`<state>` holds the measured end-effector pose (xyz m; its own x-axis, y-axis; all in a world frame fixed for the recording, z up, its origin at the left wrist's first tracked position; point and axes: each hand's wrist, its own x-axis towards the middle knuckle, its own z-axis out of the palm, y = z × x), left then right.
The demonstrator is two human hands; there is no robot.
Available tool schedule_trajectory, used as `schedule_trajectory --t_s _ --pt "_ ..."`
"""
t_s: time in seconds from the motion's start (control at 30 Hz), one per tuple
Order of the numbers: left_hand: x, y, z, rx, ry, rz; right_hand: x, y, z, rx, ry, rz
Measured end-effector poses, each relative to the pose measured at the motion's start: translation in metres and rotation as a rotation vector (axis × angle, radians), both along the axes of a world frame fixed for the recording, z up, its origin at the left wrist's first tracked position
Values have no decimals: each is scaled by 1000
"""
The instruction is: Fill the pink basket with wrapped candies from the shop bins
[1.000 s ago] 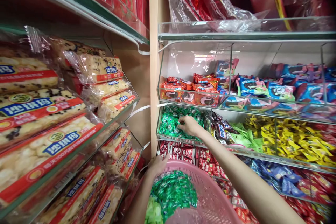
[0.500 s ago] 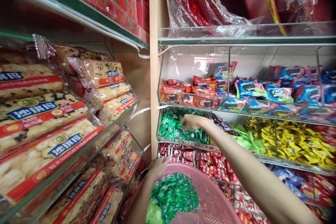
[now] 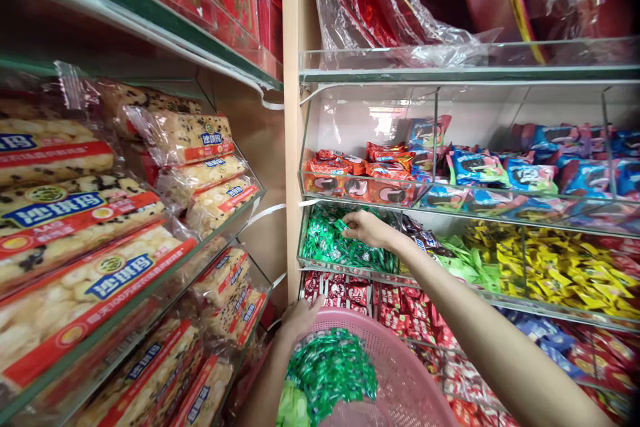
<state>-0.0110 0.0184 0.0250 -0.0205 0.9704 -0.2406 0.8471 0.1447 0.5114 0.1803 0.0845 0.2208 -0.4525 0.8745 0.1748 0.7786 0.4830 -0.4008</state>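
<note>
My right hand point(image 3: 364, 227) reaches into a clear shelf bin full of green-wrapped candies point(image 3: 323, 237), its fingers pinched on one green candy point(image 3: 342, 225) above the pile. Lower down, my left hand point(image 3: 301, 317) grips the rim of a pink perforated basket point(image 3: 417, 373) at its back left. Inside the basket lies a heap of green-wrapped candies point(image 3: 333, 370), with light green packets point(image 3: 293, 405) at its lower left.
Sesame snack bars point(image 3: 100, 273) fill the slanted left shelves beside a wooden post point(image 3: 293, 133). Yellow packets point(image 3: 560, 267) lie right of the green bin, blue and red cookie packs point(image 3: 480, 170) above, red packets point(image 3: 410, 313) below. A glass shelf edge point(image 3: 450, 73) crosses higher up.
My right hand has lifted slightly, and a green candy now shows at its fingertips. My left hand stays on the basket rim.
</note>
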Motion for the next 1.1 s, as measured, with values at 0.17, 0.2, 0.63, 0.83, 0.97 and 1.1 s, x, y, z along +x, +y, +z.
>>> schedule_trajectory --t_s 0.17,0.2,0.63,0.83,0.97,1.1 --pt "1 -2 6 -21 12 -6 8 -14 -5 -113 -76 -42" --pt "1 -2 7 -25 14 -7 9 -16 -6 -88 -130 -59" --pt "0 -1 0 1 0 -11 9 -28 -12 -26 -368 -222" --pt "0 -1 -2 2 -12 1 1 -16 -22 17 -328 -217" --pt "0 -1 -2 -3 -9 29 -6 -10 -30 93 -294 -183" --pt "-1 0 -5 1 -11 16 -8 -13 -31 108 -310 -146"
